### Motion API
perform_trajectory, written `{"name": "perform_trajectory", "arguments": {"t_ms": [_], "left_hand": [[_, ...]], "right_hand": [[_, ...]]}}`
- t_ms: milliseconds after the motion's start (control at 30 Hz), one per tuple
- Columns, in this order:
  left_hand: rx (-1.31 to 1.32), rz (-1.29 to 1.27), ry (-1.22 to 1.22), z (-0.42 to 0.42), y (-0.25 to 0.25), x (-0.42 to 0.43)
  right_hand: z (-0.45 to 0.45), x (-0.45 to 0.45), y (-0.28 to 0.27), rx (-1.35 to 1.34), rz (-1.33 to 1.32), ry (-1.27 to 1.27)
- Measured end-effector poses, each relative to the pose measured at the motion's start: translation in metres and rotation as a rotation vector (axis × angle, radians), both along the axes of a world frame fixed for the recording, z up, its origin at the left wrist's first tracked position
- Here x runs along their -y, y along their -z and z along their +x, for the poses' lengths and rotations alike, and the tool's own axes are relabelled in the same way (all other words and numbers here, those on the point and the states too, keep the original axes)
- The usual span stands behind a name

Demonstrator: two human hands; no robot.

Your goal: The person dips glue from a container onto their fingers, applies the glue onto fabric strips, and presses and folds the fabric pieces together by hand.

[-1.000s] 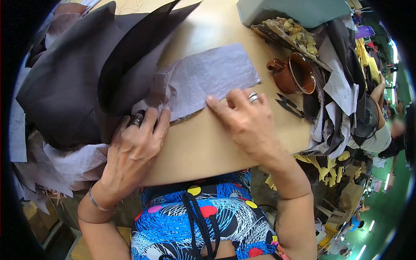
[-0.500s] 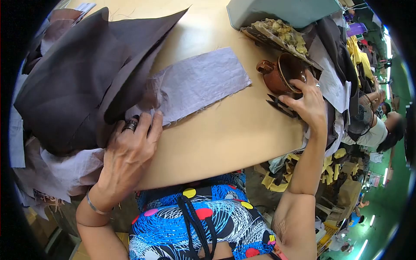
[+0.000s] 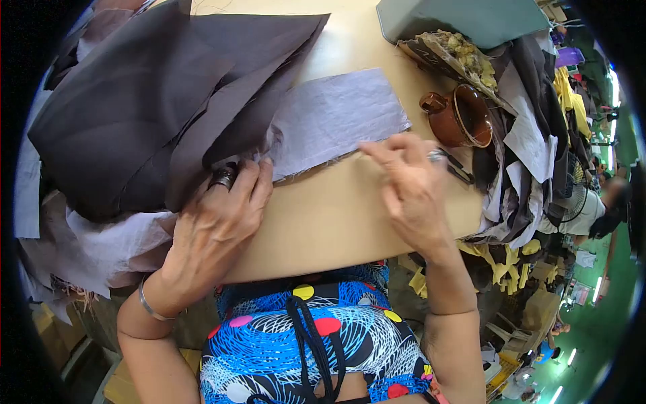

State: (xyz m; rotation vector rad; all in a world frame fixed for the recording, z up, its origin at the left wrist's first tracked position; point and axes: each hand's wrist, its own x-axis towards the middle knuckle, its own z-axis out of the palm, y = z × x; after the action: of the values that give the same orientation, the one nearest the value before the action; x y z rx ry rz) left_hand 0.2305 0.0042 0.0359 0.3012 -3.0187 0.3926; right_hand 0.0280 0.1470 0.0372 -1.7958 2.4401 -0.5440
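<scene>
My left hand (image 3: 225,205) is closed on the gathered near edge of the cloth, where a large dark brown fabric piece (image 3: 134,101) meets a pale grey fabric strip (image 3: 343,104). A dark, wide ring sits on one of its fingers. The strip lies flat to the right, its edges frayed. My right hand (image 3: 418,192) is over the table, index finger pointing left near the strip's lower right edge. Motion smears its fingers, so any small thing in them cannot be made out. Behind it lies a brown mug (image 3: 447,128), tipped on its side, with black snips (image 3: 461,168) partly hidden by the hand.
At the back right stands a grey-green box-like thing (image 3: 457,23), with a ragged pad (image 3: 464,64) showing yellowish stuffing before it. Dark and pale fabric pieces (image 3: 531,135) hang over the table's right edge. A fan (image 3: 572,195) and a person are farther right.
My right hand has left the mug's opening and moved left toward the grey strip. My left hand still holds the cloth. The whole view has shifted slightly.
</scene>
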Motion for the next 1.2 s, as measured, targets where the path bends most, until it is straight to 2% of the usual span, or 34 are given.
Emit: {"name": "perform_trajectory", "arguments": {"t_ms": [33,133,233,333,433,467,567,633,733,833,867,933,1000,1133,1200], "left_hand": [[-0.002,-0.013,0.004,0.0,0.0,0.0],[0.033,-0.004,-0.015,0.001,-0.003,-0.002],[-0.045,0.129,-0.05,0.002,-0.006,-0.002],[-0.062,0.279,-0.101,0.01,-0.013,-0.002],[-0.091,0.352,-0.069,0.014,-0.014,0.002],[-0.081,0.335,-0.068,0.015,-0.014,0.001],[-0.04,0.308,-0.095,0.017,-0.013,-0.006],[0.009,0.322,-0.148,0.018,-0.012,-0.008],[-0.042,0.15,-0.112,0.019,-0.01,-0.009],[-0.132,0.119,-0.122,0.017,-0.003,-0.011],[-0.153,0.1,-0.109,0.017,-0.002,-0.011],[-0.196,0.06,-0.085,0.018,-0.002,-0.009],[-0.18,0.168,-0.128,0.02,-0.001,-0.01],[-0.181,0.208,-0.161,0.023,0.003,-0.01],[-0.211,0.207,-0.159,0.024,0.006,-0.01]], "right_hand": [[0.004,0.006,0.005,0.225,0.0,-0.032],[0.008,0.017,0.014,0.116,0.043,-0.047],[0.018,0.017,0.018,-0.412,0.118,0.029],[0.043,0.016,0.017,-0.551,0.199,-0.06],[0.038,0.015,0.014,-0.461,0.049,-0.195],[0.029,0.016,0.012,-0.585,0.138,-0.143],[0.008,0.02,0.012,-0.652,0.114,-0.055],[0.013,0.02,0.012,-0.608,0.132,-0.11],[0.035,0.021,0.015,-0.509,0.117,-0.189],[0.058,0.025,0.011,-0.508,0.168,-0.255],[0.062,0.025,0.013,-0.514,0.102,-0.303],[0.057,0.025,0.009,-0.514,0.151,-0.236],[0.042,0.026,0.013,-0.609,0.152,-0.191],[0.042,0.032,0.007,-0.407,0.122,-0.329],[0.052,0.034,0.01,-0.409,0.111,-0.362]]}}
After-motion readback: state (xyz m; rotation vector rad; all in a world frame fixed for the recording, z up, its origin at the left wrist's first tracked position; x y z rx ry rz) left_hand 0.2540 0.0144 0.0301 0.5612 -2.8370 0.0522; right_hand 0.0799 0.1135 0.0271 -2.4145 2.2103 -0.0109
